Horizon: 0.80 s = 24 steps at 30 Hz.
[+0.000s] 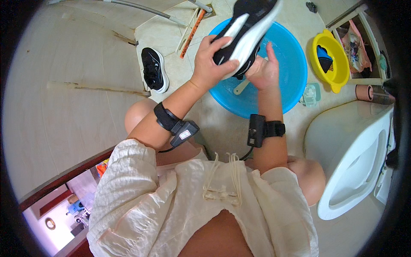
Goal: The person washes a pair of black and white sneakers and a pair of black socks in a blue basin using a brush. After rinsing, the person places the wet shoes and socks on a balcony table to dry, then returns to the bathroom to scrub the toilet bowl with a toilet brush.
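My left hand (213,61) grips a black-and-white athletic shoe (247,35) near one end, with its thumb and fingers on the sole. The shoe is tilted, sole towards me, over a large blue plastic basin (293,67). Below the shoe, my right hand (265,72) has its palm turned up and its thumb spread away. Its other fingers are partly hidden behind the shoe, so contact there is unclear. A pale handle (241,87) lies in the basin, its far end hidden. The matching shoe (154,70) rests on the tiled floor to the left.
A yellow basin (341,69) with a blue-and-black item (324,59) stands to the right. Nearby are a small green plastic container (310,94) and a white toilet (346,154). An orange-edged floor squeegee (192,33) is by the back wall. A cabinet (358,75) holds a pink bag (354,48).
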Each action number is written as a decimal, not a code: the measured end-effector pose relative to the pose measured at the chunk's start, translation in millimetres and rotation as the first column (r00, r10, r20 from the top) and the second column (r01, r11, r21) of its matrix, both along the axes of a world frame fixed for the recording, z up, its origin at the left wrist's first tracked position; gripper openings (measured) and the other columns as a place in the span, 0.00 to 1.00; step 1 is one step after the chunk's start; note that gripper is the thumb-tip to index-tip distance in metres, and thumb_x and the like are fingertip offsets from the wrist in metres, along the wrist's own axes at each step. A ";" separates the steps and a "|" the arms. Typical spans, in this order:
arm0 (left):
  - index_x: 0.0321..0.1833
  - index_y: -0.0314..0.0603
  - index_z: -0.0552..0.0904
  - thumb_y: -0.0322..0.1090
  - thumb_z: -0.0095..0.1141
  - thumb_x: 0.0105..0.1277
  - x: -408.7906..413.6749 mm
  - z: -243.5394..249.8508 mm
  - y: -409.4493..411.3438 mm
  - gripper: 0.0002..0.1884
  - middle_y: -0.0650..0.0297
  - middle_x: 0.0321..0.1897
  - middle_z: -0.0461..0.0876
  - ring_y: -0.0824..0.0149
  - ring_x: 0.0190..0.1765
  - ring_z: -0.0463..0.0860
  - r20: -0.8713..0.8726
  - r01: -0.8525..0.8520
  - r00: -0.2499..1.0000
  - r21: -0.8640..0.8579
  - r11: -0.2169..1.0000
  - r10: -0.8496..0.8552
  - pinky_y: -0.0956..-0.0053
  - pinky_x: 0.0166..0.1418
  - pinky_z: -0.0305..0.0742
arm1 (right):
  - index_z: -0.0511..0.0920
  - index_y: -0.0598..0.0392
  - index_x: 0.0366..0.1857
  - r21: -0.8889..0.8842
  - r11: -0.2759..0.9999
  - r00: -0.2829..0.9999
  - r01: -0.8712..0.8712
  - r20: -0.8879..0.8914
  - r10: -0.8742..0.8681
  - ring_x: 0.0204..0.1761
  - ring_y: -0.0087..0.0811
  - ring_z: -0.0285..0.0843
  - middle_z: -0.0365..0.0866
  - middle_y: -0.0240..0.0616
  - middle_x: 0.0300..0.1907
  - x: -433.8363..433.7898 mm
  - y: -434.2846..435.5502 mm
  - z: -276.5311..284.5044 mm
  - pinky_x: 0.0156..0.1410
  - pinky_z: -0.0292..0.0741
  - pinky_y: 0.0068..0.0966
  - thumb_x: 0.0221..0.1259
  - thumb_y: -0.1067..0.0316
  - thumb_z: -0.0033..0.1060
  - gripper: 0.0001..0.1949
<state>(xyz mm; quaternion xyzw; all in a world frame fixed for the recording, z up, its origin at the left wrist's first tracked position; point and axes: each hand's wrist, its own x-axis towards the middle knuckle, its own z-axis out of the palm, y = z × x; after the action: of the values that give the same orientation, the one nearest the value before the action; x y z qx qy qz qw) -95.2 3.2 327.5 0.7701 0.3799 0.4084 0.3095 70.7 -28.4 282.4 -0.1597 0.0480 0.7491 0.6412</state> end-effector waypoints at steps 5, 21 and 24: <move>0.52 0.49 0.81 0.40 0.70 0.39 -2.7 1.3 -7.9 0.30 0.45 0.54 0.71 0.47 0.53 0.76 -0.111 0.089 0.991 0.149 0.985 -0.073 0.64 0.56 0.74 | 0.61 0.64 0.63 -0.065 0.997 0.999 0.038 0.031 -0.036 0.62 0.49 0.68 0.69 0.50 0.62 14.6 0.3 12.5 0.70 0.61 0.45 0.61 0.38 0.50 0.39; 0.49 0.53 0.83 0.45 0.71 0.36 6.5 -5.5 -38.4 0.30 0.46 0.52 0.72 0.49 0.50 0.78 -0.260 -0.030 0.963 0.155 0.987 0.070 0.62 0.47 0.77 | 0.77 0.63 0.48 0.027 0.805 0.643 0.593 0.586 -0.493 0.41 0.34 0.81 0.82 0.43 0.43 -24.8 8.4 -5.6 0.47 0.78 0.30 0.68 0.59 0.40 0.19; 0.50 0.48 0.83 0.42 0.72 0.39 4.7 -12.1 -37.7 0.29 0.47 0.52 0.73 0.51 0.49 0.78 -0.304 -0.039 0.951 0.046 0.998 0.051 0.67 0.51 0.75 | 0.72 0.60 0.55 0.001 0.855 0.581 0.519 0.733 -0.353 0.46 0.36 0.81 0.79 0.44 0.50 -21.0 9.0 -26.3 0.51 0.78 0.30 0.71 0.56 0.36 0.21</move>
<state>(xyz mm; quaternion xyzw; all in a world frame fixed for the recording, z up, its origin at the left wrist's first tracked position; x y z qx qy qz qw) -90.5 -34.5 315.4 0.8210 0.4327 0.2989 0.2223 49.7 -19.4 256.1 -0.4866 -0.0850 0.4360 0.7523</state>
